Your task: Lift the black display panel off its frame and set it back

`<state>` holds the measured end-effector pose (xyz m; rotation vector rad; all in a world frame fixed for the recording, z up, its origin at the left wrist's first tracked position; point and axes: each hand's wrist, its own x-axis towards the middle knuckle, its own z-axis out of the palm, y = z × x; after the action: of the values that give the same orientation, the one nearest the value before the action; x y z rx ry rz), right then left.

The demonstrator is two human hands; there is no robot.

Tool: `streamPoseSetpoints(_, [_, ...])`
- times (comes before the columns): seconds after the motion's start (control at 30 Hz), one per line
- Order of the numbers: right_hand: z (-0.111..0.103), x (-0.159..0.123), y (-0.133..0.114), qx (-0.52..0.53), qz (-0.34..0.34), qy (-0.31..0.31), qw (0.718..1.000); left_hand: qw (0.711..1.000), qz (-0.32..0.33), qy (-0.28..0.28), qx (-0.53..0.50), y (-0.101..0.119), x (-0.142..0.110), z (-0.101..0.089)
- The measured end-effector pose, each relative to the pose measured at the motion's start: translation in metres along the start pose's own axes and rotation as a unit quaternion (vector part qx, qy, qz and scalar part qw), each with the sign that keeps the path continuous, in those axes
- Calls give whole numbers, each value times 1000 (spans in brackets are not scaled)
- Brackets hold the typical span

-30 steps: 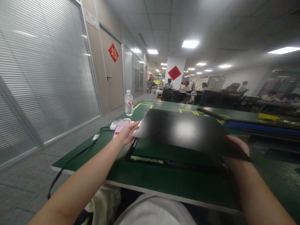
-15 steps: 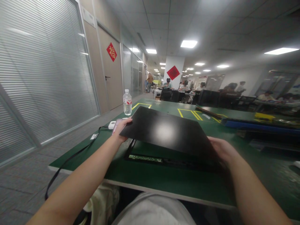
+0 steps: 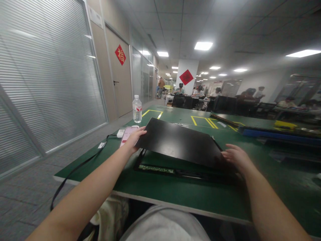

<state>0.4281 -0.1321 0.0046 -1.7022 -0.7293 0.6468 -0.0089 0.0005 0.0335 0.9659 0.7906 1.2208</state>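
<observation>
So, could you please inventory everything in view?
Table: one, green, foreground
Panel: one, black, above table
Frame: one, dark, beneath panel
Circuit strip: one, green, frame's near side
Phone: one, pink-screened, table's left
Small devices: white, count unclear, beside phone
Bottle: one, clear, table's far left
Cord: one, dark, table's left edge
Tape markings: several, yellow, table's far side
Long bar: one, blue, right
Door: one, beige, left
Signs: two, red, on door and pillar
Blinds: many slats, pale, left
Lights: several, white, ceiling
People: several, mixed clothing, background
Left hand: one, gripping panel's left edge
Right hand: one, at panel's right edge

福 on red sign (image 3: pixel 120 55) on door (image 3: pixel 122 88)
</observation>
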Motion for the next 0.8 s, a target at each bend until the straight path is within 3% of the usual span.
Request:
streamPoseSetpoints(0.17, [0,0,2,-78,-31,24,996,1000,-5,16,22,-3,0,0])
streamPoseSetpoints(0.47, [0,-4,-2,-76,-26,60,995,997,-16,-4,73,-8,-3,2])
streamPoseSetpoints(0.8, [-16,27,22,-166,-45,60,983,993,-46,-24,104,-16,-8,9])
